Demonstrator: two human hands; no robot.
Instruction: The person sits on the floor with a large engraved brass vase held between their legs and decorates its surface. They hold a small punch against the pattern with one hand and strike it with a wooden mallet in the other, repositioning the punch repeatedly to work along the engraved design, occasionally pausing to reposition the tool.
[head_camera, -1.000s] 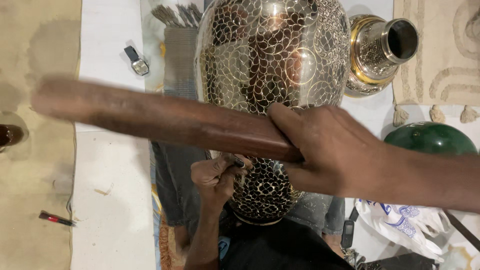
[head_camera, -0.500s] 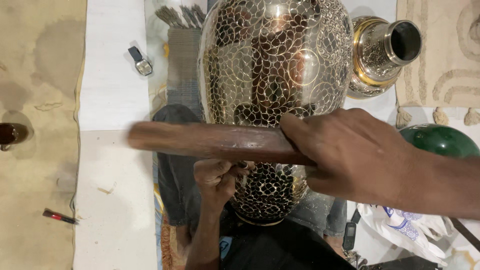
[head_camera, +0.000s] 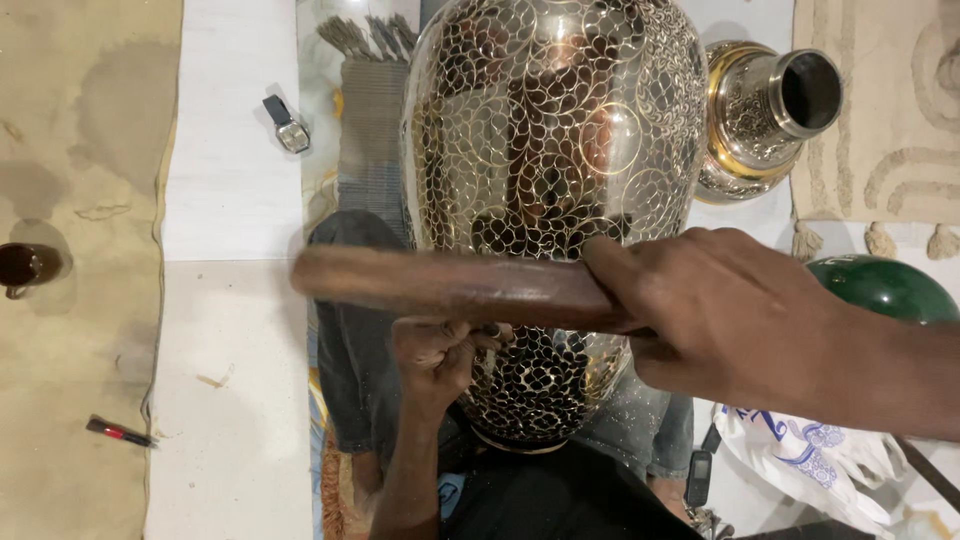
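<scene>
Right hand (head_camera: 740, 320) grips wooden stick (head_camera: 450, 285) held crosswise over large engraved metal vase (head_camera: 550, 130) lying on lap. Left hand (head_camera: 440, 355) fisted around small tool against vase's lower body.

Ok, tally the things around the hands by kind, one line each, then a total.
Metal vases: 2 (large patterned vase, smaller brass vase)
Wooden stick: 1
Wristwatch: 1
Red-and-black pen: 1
Green round object: 1
Dark cup: 1
Total: 7
</scene>
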